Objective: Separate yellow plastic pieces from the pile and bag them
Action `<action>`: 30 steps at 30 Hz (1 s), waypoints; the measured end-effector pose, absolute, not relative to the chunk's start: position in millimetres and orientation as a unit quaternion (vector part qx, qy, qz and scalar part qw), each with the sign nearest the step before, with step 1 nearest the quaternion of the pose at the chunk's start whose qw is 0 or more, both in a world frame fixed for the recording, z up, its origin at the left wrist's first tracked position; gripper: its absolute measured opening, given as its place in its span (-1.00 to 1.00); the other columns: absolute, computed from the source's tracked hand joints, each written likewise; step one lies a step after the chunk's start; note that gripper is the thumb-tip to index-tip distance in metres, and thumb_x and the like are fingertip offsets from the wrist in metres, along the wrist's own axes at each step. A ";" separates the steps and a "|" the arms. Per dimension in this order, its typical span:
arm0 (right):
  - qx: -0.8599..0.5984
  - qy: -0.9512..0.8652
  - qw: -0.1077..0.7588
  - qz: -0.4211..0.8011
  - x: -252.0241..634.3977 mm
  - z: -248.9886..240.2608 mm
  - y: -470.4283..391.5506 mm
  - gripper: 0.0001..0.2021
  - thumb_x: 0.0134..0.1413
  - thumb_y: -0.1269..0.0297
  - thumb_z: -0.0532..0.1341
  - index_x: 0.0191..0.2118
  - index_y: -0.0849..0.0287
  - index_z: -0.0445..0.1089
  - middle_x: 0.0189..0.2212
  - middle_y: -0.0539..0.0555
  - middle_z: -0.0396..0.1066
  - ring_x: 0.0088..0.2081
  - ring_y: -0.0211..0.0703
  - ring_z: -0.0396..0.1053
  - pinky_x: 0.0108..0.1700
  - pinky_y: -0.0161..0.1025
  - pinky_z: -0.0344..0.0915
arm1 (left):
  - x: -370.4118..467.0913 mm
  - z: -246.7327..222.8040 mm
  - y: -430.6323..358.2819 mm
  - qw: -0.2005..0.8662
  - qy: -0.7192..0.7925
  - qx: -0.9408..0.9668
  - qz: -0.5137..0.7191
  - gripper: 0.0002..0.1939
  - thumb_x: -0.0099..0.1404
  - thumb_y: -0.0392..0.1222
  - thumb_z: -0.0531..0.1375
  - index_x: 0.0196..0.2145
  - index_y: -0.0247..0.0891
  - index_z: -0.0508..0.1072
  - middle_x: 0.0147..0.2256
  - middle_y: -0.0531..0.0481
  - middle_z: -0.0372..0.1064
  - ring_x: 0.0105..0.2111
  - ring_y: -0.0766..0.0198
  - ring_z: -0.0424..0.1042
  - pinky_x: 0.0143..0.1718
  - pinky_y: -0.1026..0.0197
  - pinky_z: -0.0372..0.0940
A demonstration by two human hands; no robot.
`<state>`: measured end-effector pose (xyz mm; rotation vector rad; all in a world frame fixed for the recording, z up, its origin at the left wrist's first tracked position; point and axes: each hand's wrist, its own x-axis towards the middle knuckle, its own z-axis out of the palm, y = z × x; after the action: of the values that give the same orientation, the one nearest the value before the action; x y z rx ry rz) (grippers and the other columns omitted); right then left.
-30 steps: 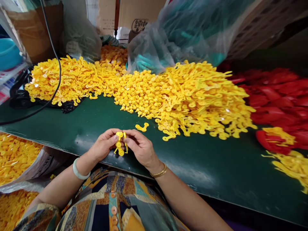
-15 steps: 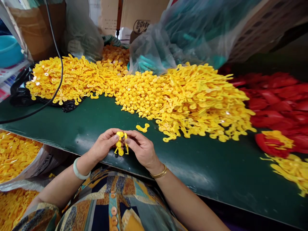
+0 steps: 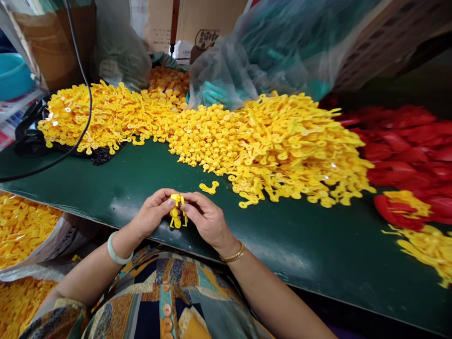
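- Green table (image 3: 268,249), its front edge at the person's lap; cardboard box (image 3: 229,16) and cloudy plastic bag (image 3: 240,66) behind.
- Yellow pieces, large heap (image 3: 300,141), right of centre; second heap (image 3: 95,113) at left, a black cord (image 3: 90,101) crossing before it.
- Red pieces (image 3: 402,146), piled at far right.
- Loose yellow piece (image 3: 209,188), single, flat on the table just beyond the right hand; unmoved since the earlier frames.
- Yellow figure (image 3: 175,213), small, jointed, held between both hands above the table's front edge; turned slightly since half a second ago, its lower prongs now closer together.
- Left hand (image 3: 154,211): thumb and fingers pinched on the figure's left side.
- Right hand (image 3: 206,216): thumb and fingers pinched on a thin yellow strip (image 3: 184,213) at the figure's right; whether joined, cannot tell.
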<state>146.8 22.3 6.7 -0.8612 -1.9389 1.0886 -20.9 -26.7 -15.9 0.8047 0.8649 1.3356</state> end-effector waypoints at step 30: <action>-0.314 -0.821 0.393 0.270 142.6 -19.1 6.4 -0.57 0.30 0.30 0.08 0.25 0.07 0.27 -0.32 0.13 0.39 -0.29 -0.12 0.38 -0.19 -0.16 0.42 | -15.5 -11.1 -32.9 0.328 0.541 0.575 0.519 -0.82 0.30 -0.23 0.16 -0.15 -0.16 0.49 -0.26 -0.05 0.44 -0.25 0.19 0.35 -0.15 0.20 0.21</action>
<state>142.6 6.4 -19.1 -0.7969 -2.0843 0.6854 -15.5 -32.9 -11.1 1.5056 1.4152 1.3579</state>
